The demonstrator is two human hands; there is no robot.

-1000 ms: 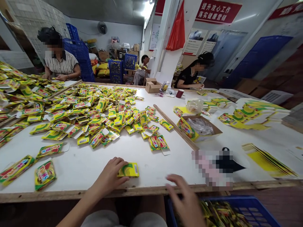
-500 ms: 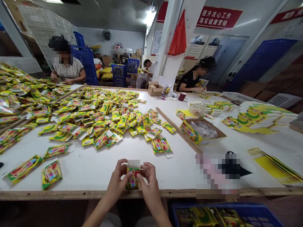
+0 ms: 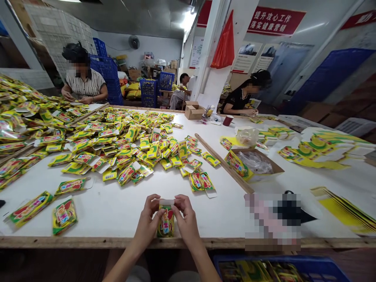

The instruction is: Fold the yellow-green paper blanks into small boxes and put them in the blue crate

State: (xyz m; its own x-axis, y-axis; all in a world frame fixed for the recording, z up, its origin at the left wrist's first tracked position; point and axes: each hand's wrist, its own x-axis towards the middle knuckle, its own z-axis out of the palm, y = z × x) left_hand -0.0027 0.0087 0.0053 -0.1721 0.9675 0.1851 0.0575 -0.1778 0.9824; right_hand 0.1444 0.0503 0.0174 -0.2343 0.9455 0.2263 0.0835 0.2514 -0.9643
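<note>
A small yellow carton (image 3: 166,222) with red and green print stands upright between my two hands at the near edge of the white table (image 3: 117,211). My left hand (image 3: 148,223) grips its left side and my right hand (image 3: 185,223) its right side. Both thumbs and forefingers pinch the white top flap, which is folded down. A big heap of the same yellow cartons (image 3: 117,145) lies flat across the middle and left of the table. Two loose ones (image 3: 201,182) lie just beyond my hands.
A wooden strip (image 3: 223,162) runs across the table. An open cardboard box (image 3: 258,162) with plastic bags sits to the right, beside flat yellow sheets (image 3: 343,207). A blue crate (image 3: 279,268) of cartons is below right. Three people work at the far side.
My left hand picked a flat carton off the table, my right hand joined it, and the carton now stands upright. Its white top flap has gone from raised to folded down.
</note>
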